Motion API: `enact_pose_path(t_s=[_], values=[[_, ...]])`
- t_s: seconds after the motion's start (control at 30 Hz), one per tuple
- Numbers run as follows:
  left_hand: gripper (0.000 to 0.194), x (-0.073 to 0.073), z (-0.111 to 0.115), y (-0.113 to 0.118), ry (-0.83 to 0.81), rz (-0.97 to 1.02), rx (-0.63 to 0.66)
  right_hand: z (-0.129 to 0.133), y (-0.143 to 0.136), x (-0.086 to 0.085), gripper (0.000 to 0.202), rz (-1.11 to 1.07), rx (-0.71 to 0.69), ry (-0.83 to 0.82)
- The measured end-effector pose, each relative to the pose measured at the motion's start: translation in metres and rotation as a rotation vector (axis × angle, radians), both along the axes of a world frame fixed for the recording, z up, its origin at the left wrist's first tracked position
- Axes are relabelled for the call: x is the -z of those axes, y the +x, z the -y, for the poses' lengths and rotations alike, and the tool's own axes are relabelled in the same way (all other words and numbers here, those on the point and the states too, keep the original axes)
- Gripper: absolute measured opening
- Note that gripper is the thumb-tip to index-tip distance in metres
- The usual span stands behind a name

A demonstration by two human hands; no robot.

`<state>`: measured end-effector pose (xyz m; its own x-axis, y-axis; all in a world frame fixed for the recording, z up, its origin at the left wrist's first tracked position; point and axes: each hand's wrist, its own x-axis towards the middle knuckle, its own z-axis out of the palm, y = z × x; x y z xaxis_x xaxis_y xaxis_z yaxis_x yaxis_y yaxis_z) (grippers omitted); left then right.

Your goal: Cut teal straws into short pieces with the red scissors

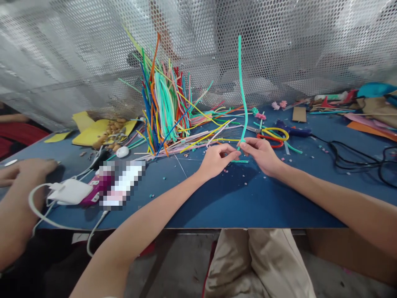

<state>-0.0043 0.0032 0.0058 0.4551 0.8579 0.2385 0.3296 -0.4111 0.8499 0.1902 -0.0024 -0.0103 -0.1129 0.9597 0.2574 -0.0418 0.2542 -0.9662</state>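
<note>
A long teal pipe cleaner (242,91) rises upright from between my hands, its top bending slightly left. My right hand (261,155) pinches its lower part between thumb and fingertips. Close beside, the fingertips of my left hand (218,160) are closed on the lower end of the same pipe cleaner. A short teal piece (240,162) shows just below the fingers; whether it joins the held one I cannot tell. Behind my right hand lie scissors (276,134) with yellow and red handles.
A big bundle of coloured pipe cleaners (167,107) stands at the back. On the left are a power strip (98,188), a white charger (72,190), a blurred phone (125,184) and another person's arm (21,194). A glue gun (293,128) with a black cord (336,155) lies right.
</note>
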Motion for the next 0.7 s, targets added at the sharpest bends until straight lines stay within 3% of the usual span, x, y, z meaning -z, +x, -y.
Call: enact_pose_path(t_s=[0.57,0.7], values=[[0.037,0.002,0.004,0.007,-0.013,-0.08,0.058,-0.004,0.011,0.007,0.037,0.05,0.054,-0.002],[0.036,0.005,0.005,0.01,-0.011,-0.05,0.017,-0.004,0.013,0.002,0.034,0.04,0.061,0.023]])
